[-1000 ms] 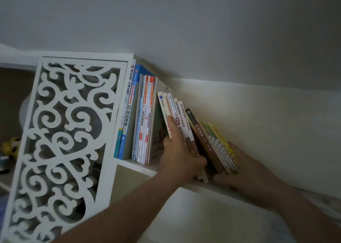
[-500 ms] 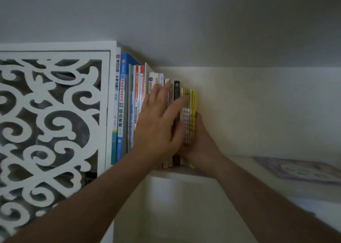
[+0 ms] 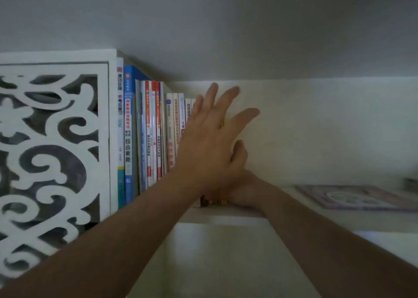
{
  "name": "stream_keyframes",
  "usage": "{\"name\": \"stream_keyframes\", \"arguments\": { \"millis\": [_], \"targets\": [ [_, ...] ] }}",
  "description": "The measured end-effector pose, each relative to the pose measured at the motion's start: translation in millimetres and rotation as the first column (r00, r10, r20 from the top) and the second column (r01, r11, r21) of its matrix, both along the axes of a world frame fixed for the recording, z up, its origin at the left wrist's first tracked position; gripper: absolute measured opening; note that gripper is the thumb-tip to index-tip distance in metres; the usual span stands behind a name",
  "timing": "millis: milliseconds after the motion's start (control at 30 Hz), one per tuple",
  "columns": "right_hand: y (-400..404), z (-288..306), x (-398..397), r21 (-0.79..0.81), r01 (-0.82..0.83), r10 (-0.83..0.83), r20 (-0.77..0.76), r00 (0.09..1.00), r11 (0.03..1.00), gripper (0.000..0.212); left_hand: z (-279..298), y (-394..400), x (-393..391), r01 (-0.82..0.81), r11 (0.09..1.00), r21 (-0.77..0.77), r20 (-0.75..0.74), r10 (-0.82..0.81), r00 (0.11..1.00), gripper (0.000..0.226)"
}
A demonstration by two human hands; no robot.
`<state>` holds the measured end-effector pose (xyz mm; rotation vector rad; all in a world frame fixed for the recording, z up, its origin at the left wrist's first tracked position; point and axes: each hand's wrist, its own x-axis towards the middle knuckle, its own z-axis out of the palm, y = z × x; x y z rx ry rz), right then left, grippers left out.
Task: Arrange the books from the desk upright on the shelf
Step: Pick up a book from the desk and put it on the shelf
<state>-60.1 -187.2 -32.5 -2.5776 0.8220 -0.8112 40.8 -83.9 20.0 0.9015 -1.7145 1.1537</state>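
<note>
On shelf [image 3: 244, 212]: books [image 3: 156, 134] upright, packed against fretwork panel [image 3: 52, 143]. Left hand [image 3: 210, 143] spread flat, fingers straight, over right end of row. Right hand [image 3: 243, 185] behind, at row's base; grip not discernible. Flat book [image 3: 359, 198] well apart, rightward.

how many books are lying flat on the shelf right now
1. A purple-covered book lies flat on the shelf at the right, apart from the upright row on the left. More could lie beyond the right edge of the view.
</note>
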Motion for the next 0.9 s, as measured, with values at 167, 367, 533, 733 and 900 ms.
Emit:
{"name": "stream_keyframes", "arguments": {
  "millis": [167, 367, 533, 733, 900],
  "targets": [
    [34.0, 7.3, -36.2, -0.066, 0.111, -0.121, -0.155, 0.98, 0.992, 0.069, 10.4, -51.3, -22.4, -0.511, 0.832, 0.217, 0.208, 0.472, 0.857, 0.044],
    [13.1, 12.2, -220.4, -0.222, 0.688, -0.679, 0.129, 0.723, 0.691, 0.045, -2.5, -85.0, -9.8, -0.523, 0.852, 0.019, 0.176, 0.512, 0.841, 0.04],
    [11.1, -9.3, -284.7, -0.013, 0.728, -0.7, -0.287, 0.654, 0.685, 0.12, -6.9, -84.8, -14.0, -0.508, 0.861, -0.024, 0.133, 0.506, 0.852, 0.036],
    [50.5, -22.8, -226.1, -0.394, 0.374, -0.529, -0.433, 0.73, 0.84, 0.096, -4.1, -78.4, -17.3, -0.523, 0.85, 0.056, 0.129, 0.514, 0.848, 0.042],
    [38.0, -8.8, -198.8, -0.58, 0.246, -0.429, -0.201, 0.881, 0.777, 0.043, 20.5, -51.6, -14.2, -0.528, 0.838, 0.139, 0.136, 0.512, 0.848, 0.037]
  ]
}}
